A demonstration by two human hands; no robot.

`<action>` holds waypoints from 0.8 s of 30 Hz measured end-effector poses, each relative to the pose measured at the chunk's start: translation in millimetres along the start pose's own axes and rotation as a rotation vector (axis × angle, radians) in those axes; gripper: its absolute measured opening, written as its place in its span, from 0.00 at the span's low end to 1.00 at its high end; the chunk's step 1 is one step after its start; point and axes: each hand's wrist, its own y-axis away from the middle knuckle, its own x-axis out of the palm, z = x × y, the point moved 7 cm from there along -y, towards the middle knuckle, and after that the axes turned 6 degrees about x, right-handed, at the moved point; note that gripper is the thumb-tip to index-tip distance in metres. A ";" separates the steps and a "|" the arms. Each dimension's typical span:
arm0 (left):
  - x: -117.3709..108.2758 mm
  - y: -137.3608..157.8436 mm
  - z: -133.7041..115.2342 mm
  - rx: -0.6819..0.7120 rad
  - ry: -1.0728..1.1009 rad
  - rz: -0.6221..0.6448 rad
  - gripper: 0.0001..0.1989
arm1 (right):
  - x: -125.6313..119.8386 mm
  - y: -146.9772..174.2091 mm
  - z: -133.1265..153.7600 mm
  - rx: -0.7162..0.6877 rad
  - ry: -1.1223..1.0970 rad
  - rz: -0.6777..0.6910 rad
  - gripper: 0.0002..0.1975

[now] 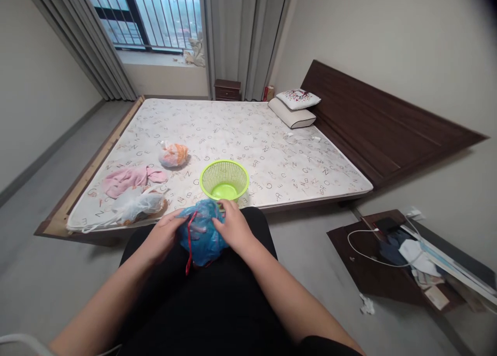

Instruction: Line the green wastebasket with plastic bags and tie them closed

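Note:
A blue plastic bag (205, 239) with a red drawstring (190, 237) rests on my lap; what it contains I cannot make out. My left hand (166, 237) grips the bag's left side near the drawstring. On the other side, my right hand (233, 224) has its thumb and fingers closed on the bag's upper right edge. Just beyond the bag, a green plastic basket (224, 177) stands upright on the mattress edge, with nothing visible inside it.
On the mattress (233, 133) lie a tied bag with orange contents (173, 154), a pink cloth (130, 180) and a whitish plastic bag (142, 203). Pillows (293, 113) sit by the headboard (373, 128). A cluttered bedside cabinet (361, 252) stands at right.

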 end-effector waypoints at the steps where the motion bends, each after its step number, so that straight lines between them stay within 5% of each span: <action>1: -1.1 1.5 -5.4 0.019 -0.007 -0.030 0.17 | 0.7 -2.6 -4.8 0.037 0.048 0.021 0.23; 8: -50.0 5.7 -48.0 0.091 -0.215 -0.288 0.19 | -42.9 -28.9 -37.4 0.162 0.308 -0.032 0.09; 12: -70.3 -2.9 -76.6 0.202 -0.595 -0.161 0.18 | -63.7 -40.9 -55.9 0.265 0.006 -0.114 0.09; 16: -38.7 2.2 -93.4 0.523 -0.896 -0.194 0.34 | -52.8 -42.7 -48.0 0.289 -0.483 -0.123 0.08; 20: 16.9 -14.1 -64.7 0.653 -1.295 -0.106 0.49 | -33.3 -34.4 -6.0 0.141 -0.778 0.067 0.10; 24: -6.6 -70.1 -20.2 0.336 -1.463 -0.023 0.35 | -48.6 -22.9 22.8 0.018 -0.797 0.169 0.10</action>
